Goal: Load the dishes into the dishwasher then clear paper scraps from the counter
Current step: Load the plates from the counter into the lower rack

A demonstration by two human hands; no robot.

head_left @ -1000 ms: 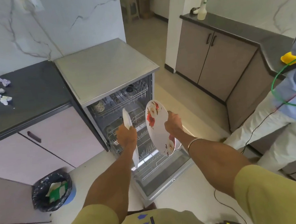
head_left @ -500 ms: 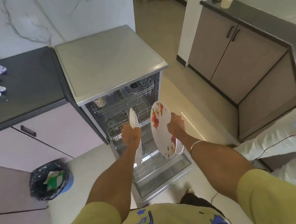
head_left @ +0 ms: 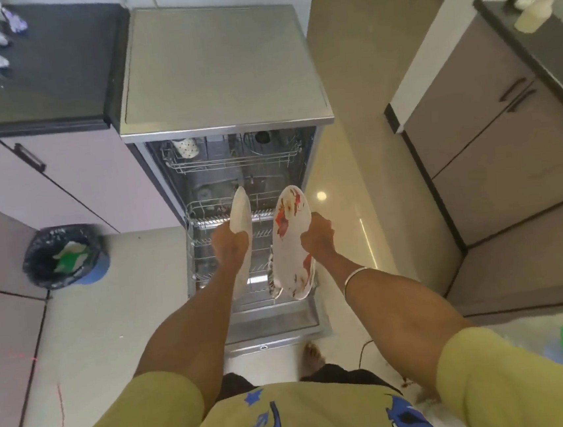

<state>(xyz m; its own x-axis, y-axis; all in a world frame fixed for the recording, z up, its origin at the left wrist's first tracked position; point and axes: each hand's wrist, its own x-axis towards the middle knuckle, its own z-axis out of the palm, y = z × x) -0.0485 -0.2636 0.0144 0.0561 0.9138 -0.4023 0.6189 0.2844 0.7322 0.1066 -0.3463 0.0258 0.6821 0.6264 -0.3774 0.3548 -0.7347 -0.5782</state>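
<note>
Your left hand [head_left: 229, 244] grips a plain plate [head_left: 240, 213] and your right hand [head_left: 316, 232] a floral plate [head_left: 291, 240], both on edge above the dishwasher's lower rack [head_left: 205, 220]. Lowering both together risks missing the tines and knocking rims.

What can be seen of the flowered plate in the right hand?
The flowered plate is round and white with red and orange floral print near its upper and lower rim; it looks glossy, like ceramic or melamine. It stands on edge, nearly upright, its printed face turned left. The right hand grips its right rim. It hangs over the dishwasher's pulled-out lower rack, beside the plain plate. Whether its lower edge touches the rack cannot be told.
</note>
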